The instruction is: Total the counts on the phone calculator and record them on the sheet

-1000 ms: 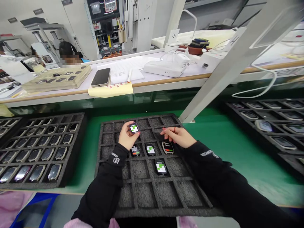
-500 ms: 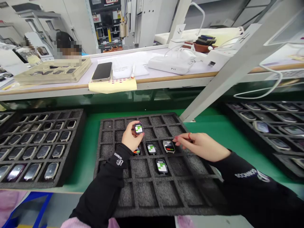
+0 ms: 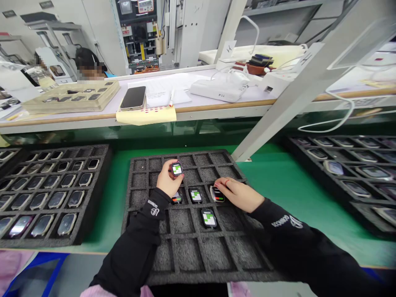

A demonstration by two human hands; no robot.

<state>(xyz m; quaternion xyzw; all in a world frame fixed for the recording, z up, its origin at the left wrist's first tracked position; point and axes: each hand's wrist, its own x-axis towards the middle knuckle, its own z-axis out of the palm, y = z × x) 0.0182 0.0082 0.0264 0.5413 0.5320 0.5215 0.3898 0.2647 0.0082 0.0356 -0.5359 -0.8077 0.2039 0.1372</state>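
My left hand (image 3: 168, 180) pinches a dark smartwatch (image 3: 177, 169) above the black foam tray (image 3: 188, 252), its screen lit with green and white blocks. My right hand (image 3: 238, 190) is closed at the upper right edge of a silver smartwatch (image 3: 218, 194) in the tray; its screen shows a red and green bar. Its fingertips are partly hidden. Between the hands lies a smartwatch with a green and white screen (image 3: 196, 195), and another lit smartwatch (image 3: 209, 218) sits one row nearer me. Below my left hand, a colourful-screened smartwatch (image 3: 177, 197) is partly covered.
Foam trays with several watches stand at left (image 3: 81, 225) and right (image 3: 297, 154). A slanted white post (image 3: 269, 113) rises behind the middle tray. On the shelf lie a phone (image 3: 133, 98), a marker (image 3: 172, 97) and a white box (image 3: 216, 90). A person (image 3: 88, 62) is beyond.
My right hand has moved left onto the silver smartwatch, its fingers now over the watch's edge. My left hand still holds its smartwatch in nearly the same place. The view has shifted slightly.
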